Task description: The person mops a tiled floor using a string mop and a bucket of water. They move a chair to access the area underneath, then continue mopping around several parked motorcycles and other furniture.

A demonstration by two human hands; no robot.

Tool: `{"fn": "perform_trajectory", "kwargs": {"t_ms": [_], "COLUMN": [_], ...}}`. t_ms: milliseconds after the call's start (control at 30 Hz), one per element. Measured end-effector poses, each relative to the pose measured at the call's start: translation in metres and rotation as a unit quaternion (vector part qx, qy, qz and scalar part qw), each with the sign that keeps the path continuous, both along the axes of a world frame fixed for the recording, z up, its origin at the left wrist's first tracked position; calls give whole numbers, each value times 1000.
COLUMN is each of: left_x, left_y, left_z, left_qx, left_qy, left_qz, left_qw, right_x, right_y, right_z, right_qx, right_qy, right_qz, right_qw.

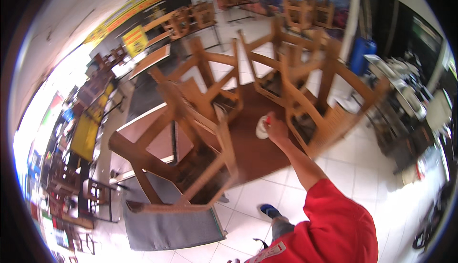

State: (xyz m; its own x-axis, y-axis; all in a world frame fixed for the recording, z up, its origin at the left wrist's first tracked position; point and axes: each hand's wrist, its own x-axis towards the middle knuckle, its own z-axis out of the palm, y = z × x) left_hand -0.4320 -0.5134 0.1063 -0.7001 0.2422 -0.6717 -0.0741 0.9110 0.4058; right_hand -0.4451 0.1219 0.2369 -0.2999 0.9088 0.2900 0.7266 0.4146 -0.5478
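My right arm, in a red sleeve, reaches out over a brown tabletop (260, 155). At its end my right hand (277, 129) is closed on a small white rounded thing with a red part (261, 127); its exact kind is too blurred to tell. The white thing is at or just above the tabletop. Upturned wooden stools stand around it: a large one (191, 160) nearest on the left, another (329, 91) close to the right of my hand, and others (217, 79) behind. My left hand is out of the picture.
A grey-topped table (171, 225) lies at the lower left, with a pinkish white-edged table (143, 136) beyond. Dishes crowd a counter (400, 86) at the right, near a blue drum (362, 55). More stools sit on far tables. White floor tiles (338, 172) show between.
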Motion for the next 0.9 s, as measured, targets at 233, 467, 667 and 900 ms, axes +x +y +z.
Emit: {"fn": "perform_trajectory", "kwargs": {"t_ms": [233,467,667,900], "left_x": [7,17,65,122], "left_y": [-71,-95,-126,-176], "left_z": [-40,0,15,99], "left_qx": [265,273,332,415], "left_qy": [97,-23,-231,-281], "left_qz": [-110,-242,-290,-344], "left_qw": [953,931,867,794], "right_x": [169,289,316,412], "right_y": [-267,-489,-609,-695], "right_z": [126,184,198,208], "right_qx": [-9,-109,-18,86], "right_qy": [-44,-75,-21,-6], "right_qz": [236,431,539,540], "right_qw": [971,893,842,837]}}
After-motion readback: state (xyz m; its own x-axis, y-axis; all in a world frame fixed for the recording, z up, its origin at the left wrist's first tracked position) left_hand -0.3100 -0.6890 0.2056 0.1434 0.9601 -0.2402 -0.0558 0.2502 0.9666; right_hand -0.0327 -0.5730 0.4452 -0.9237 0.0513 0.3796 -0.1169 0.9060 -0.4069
